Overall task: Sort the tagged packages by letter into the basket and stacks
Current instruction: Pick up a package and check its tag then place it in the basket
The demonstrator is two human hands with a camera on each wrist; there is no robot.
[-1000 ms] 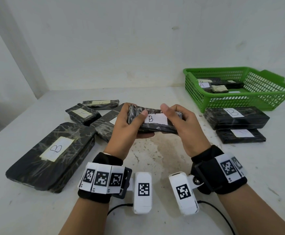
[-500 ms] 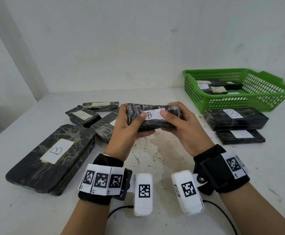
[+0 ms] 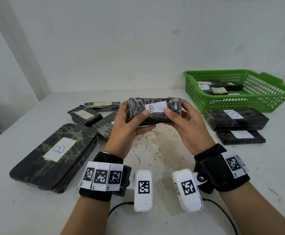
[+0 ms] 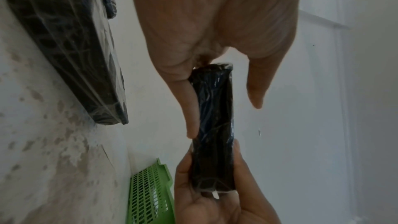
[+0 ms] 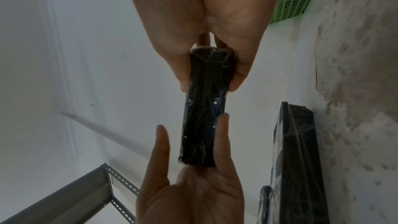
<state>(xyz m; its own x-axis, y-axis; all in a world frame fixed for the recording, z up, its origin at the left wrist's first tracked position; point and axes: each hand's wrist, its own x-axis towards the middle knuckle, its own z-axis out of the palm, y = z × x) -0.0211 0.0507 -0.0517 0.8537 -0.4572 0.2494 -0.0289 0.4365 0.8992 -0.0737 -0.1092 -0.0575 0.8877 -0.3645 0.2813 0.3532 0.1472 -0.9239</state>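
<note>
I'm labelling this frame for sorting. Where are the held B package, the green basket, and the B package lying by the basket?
held B package [image 3: 155, 108]: head view, on its white label.
green basket [image 3: 240, 105]: head view, on its front mesh wall.
B package by the basket [image 3: 233, 114]: head view, on its label.

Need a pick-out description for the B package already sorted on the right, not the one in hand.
Start at the green basket at the table's far right. Directly in front of it, on the table, lies a long black wrapped package with a white tag reading B. It is thicker than the flat black package just in front of it, whose tag is unreadable, and unlike the other B packages it sits right by the basket.
</note>
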